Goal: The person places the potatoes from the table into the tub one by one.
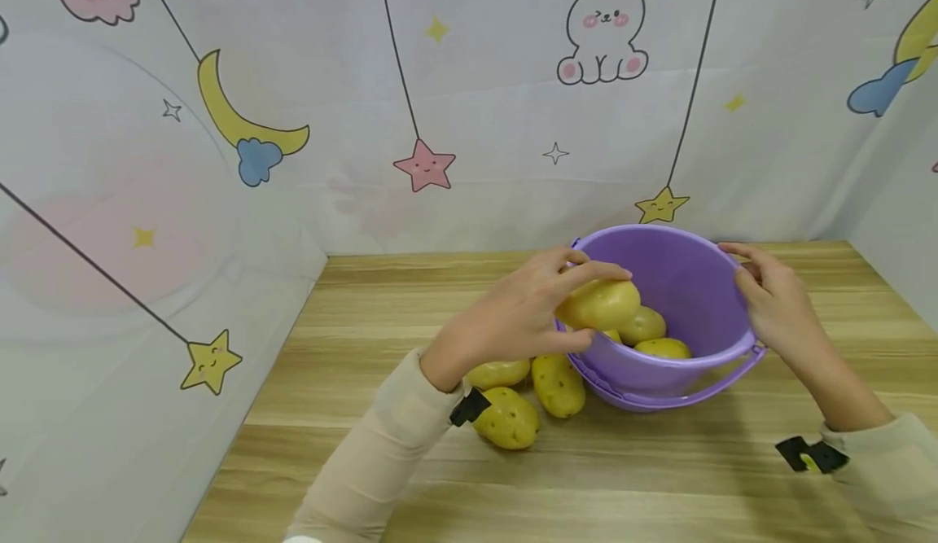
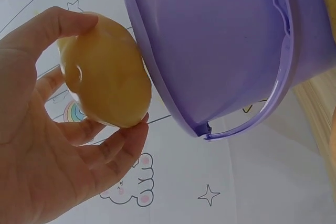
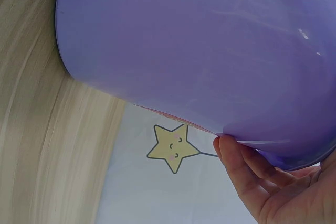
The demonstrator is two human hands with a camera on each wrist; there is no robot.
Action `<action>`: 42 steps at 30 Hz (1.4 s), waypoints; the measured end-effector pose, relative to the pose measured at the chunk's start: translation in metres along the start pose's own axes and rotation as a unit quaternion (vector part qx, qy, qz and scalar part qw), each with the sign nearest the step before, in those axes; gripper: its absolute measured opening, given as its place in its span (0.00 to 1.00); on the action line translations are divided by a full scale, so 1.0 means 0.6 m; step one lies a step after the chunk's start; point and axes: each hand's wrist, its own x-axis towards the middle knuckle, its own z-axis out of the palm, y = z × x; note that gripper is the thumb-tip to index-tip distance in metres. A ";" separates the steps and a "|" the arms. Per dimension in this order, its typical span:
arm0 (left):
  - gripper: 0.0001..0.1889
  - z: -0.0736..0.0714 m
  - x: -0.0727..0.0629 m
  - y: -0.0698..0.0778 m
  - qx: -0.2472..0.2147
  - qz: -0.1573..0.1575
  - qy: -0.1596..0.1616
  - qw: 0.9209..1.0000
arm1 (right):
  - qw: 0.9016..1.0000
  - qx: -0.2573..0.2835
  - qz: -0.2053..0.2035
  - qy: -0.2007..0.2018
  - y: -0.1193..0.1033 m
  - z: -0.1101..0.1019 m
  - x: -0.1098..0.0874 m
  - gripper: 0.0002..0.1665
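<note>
Potato (image 1: 601, 303) at rim (image 1: 681, 363) of purple bucket (image 1: 696, 282)

Your left hand (image 1: 523, 303) clamps it near the table's back edge (image 1: 440, 270); your right hand (image 1: 784, 307) grips that rim. Only the head view shows potatoes (image 1: 663, 348) inside; wrist views show the outer wall (image 3: 157, 35).

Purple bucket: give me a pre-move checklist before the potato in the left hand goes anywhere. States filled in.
1. Left hand grip on the held potato: ok, thumb and fingers spread around it.
2. Right hand steadying the purple bucket: ok, it grips the right side of the rim.
3. Handle out of the mouth: ok, hangs outside on the near side.
4. Held potato clear of the rim: cannot tell, it sits right at the left edge.
5. Table beside the bucket clear: not ok, three potatoes visible on the left.
6. Bucket base flat: cannot tell, underside hidden.
</note>
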 end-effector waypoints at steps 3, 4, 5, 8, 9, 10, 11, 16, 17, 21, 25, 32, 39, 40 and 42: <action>0.32 0.002 0.008 0.003 -0.004 0.004 0.000 1.000 | 1.000 -0.001 -0.001 0.001 -0.001 -0.001 0.000 0.25; 0.32 0.003 0.010 0.004 -0.006 0.004 -0.001 1.000 | 1.000 -0.001 -0.001 0.001 -0.001 -0.001 0.000 0.25; 0.32 0.004 0.012 0.004 -0.005 0.006 0.000 1.000 | 1.000 -0.002 -0.001 0.002 -0.001 -0.001 0.000 0.25; 0.33 0.008 0.020 0.005 -0.002 0.012 0.001 1.000 | 1.000 0.000 -0.002 0.004 -0.002 -0.001 -0.001 0.25; 0.33 0.009 0.022 0.006 -0.001 0.012 0.000 1.000 | 1.000 0.000 -0.003 0.004 -0.002 -0.001 -0.001 0.25; 0.33 0.010 0.023 0.006 0.002 0.012 -0.001 1.000 | 1.000 0.000 -0.003 0.004 -0.003 -0.001 -0.001 0.25; 0.34 0.011 0.025 0.007 0.003 0.013 -0.002 1.000 | 1.000 -0.001 -0.003 0.005 -0.003 -0.001 -0.001 0.25; 0.34 0.015 0.033 0.008 0.000 0.004 -0.007 1.000 | 1.000 -0.002 -0.001 0.003 -0.002 -0.001 -0.001 0.25; 0.34 0.016 0.035 0.008 -0.002 0.001 -0.008 1.000 | 1.000 -0.002 -0.001 0.003 -0.002 -0.001 -0.002 0.25; 0.34 0.020 0.039 0.008 -0.003 -0.009 -0.013 1.000 | 1.000 0.002 0.000 0.000 -0.001 0.000 -0.002 0.25; 0.34 0.023 0.043 0.007 -0.001 -0.013 -0.020 1.000 | 1.000 0.007 0.000 0.000 0.000 0.000 -0.002 0.25; 0.34 0.029 0.050 0.003 0.001 -0.006 -0.022 1.000 | 1.000 0.006 0.002 0.002 0.001 -0.001 -0.002 0.25; 0.34 0.035 0.055 0.002 0.007 -0.010 -0.028 1.000 | 1.000 0.008 0.005 -0.003 -0.001 -0.001 -0.002 0.25; 0.34 0.036 0.056 0.003 0.006 -0.011 -0.028 1.000 | 1.000 0.009 0.006 -0.004 -0.001 -0.001 -0.002 0.25; 0.34 0.037 0.057 0.004 0.005 -0.013 -0.029 0.999 | 1.000 0.010 0.006 -0.004 -0.002 -0.001 -0.002 0.25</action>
